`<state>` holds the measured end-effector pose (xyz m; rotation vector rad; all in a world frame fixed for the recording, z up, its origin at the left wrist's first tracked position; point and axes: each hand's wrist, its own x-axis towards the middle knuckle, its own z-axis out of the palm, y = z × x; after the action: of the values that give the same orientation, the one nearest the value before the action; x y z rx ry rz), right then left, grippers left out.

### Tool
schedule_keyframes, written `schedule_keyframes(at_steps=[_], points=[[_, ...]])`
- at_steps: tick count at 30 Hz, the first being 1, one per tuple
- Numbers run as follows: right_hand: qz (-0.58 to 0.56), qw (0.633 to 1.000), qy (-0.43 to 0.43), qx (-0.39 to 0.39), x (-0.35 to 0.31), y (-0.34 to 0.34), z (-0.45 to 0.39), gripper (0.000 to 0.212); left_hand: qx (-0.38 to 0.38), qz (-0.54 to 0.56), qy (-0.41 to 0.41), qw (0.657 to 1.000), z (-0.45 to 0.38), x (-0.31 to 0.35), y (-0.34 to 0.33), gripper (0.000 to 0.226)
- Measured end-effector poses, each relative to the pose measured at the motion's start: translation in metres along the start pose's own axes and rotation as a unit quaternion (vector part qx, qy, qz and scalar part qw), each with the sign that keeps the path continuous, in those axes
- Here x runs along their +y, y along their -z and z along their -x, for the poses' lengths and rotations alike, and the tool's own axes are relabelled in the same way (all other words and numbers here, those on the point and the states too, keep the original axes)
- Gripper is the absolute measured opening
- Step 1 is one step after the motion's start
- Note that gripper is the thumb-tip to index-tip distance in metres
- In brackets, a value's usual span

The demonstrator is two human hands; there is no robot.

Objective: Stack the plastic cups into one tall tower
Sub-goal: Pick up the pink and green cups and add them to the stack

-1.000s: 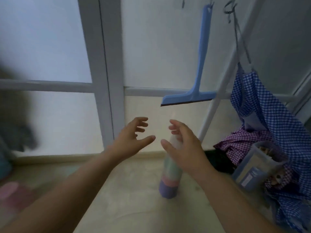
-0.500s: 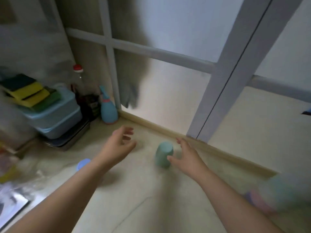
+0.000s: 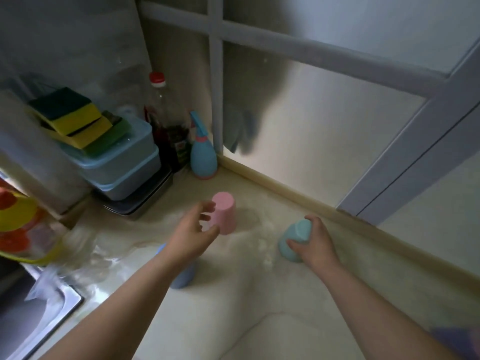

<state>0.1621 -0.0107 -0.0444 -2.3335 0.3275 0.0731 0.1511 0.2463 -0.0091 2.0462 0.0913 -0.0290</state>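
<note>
Right hand's got the teal cup, left is going for the pink one

The right hand [image 3: 315, 245] has its grip wrapped round the upside-down teal cup [image 3: 293, 240], which sits tilted on the pale surface [image 3: 246, 307]. The left hand [image 3: 193, 233] is spread apart, fingers [image 3: 207, 207] just touching or nearly touching the pink cup [image 3: 224, 213], which stands upside down right beyond that grip. A blue cup [image 3: 183, 278] hides mostly under the left wrist. Further past the left grip are a spray bottle [image 3: 203, 157], stacked containers [image 3: 124, 165] and sponges [image 3: 75, 118].
</note>
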Motion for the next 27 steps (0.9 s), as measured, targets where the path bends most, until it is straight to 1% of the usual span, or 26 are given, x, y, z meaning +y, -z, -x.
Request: schedule_keyframes(at_steps=[3,7,10,13,16,19,22,25,27], points=[[-0.028,1.000,0.004,0.002,-0.009,0.004,0.003,0.067,0.007,-0.022,0.002,1.000,-0.009,0.000,-0.001,0.047],[-0.070,0.996,0.047,-0.007,-0.036,0.019,0.010,0.056,0.012,-0.076,-0.012,0.997,-0.029,0.007,-0.004,0.062],[-0.089,0.994,0.069,-0.017,-0.051,0.028,0.017,0.056,-0.008,-0.072,0.040,0.997,-0.050,0.010,-0.012,0.076],[-0.087,0.994,0.064,-0.021,-0.050,0.032,0.026,0.060,-0.035,-0.033,0.092,0.995,-0.069,0.001,-0.025,0.086],[-0.087,0.995,0.050,-0.015,-0.041,0.037,0.033,0.062,-0.029,-0.026,0.112,0.993,-0.074,-0.002,-0.037,0.074],[-0.091,0.995,0.029,-0.015,-0.033,0.043,0.038,0.062,0.013,-0.015,0.126,0.992,-0.071,0.000,-0.045,0.067],[-0.086,0.996,0.035,0.011,-0.036,0.058,0.045,0.061,0.017,0.012,0.099,0.995,-0.063,0.012,-0.049,0.059],[-0.061,0.995,0.070,0.048,-0.047,0.089,0.055,0.057,-0.002,0.039,0.029,0.999,-0.059,0.046,-0.054,0.054],[-0.053,0.991,0.091,0.081,-0.055,0.121,0.066,0.063,-0.018,0.066,-0.030,0.997,-0.057,0.085,-0.060,0.052]])
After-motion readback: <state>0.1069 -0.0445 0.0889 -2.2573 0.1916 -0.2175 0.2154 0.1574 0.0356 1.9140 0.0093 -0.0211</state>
